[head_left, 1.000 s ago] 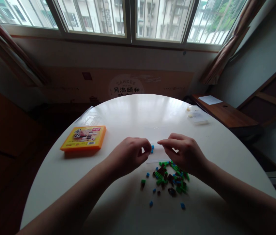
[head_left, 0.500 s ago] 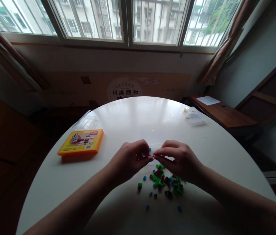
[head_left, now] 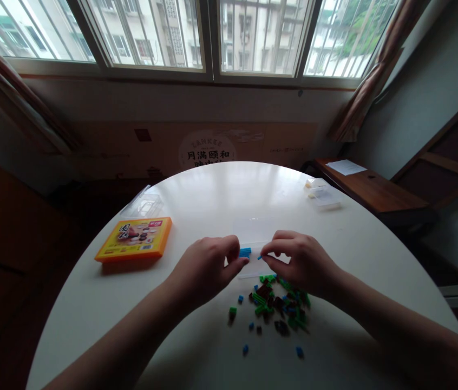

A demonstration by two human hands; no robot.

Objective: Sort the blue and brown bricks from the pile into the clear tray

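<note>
My left hand (head_left: 208, 262) is closed, its thumb and index finger at the left end of a ridged blue building-block piece (head_left: 246, 252). That piece sticks out to the right between the fingertips. My right hand (head_left: 302, 260) pinches a small blue building block (head_left: 259, 258) just to the right of it, with a gap between the two. Under both hands lies a clear plastic sheet or tray (head_left: 253, 273). Nearer to me is a loose pile of green, brown and blue building blocks (head_left: 272, 303), partly below my right hand.
Several single blocks lie scattered, among them a green block (head_left: 233, 311) and a blue block (head_left: 299, 352). An orange-yellow box (head_left: 133, 238) and a clear case (head_left: 143, 203) stand at the left of the white round table (head_left: 196, 195). Clear packs (head_left: 322, 194) lie back right.
My hands have moved slightly apart, and the blue piece by my left hand now shows more fully. The small blue block has come away to the right in my right fingertips.
</note>
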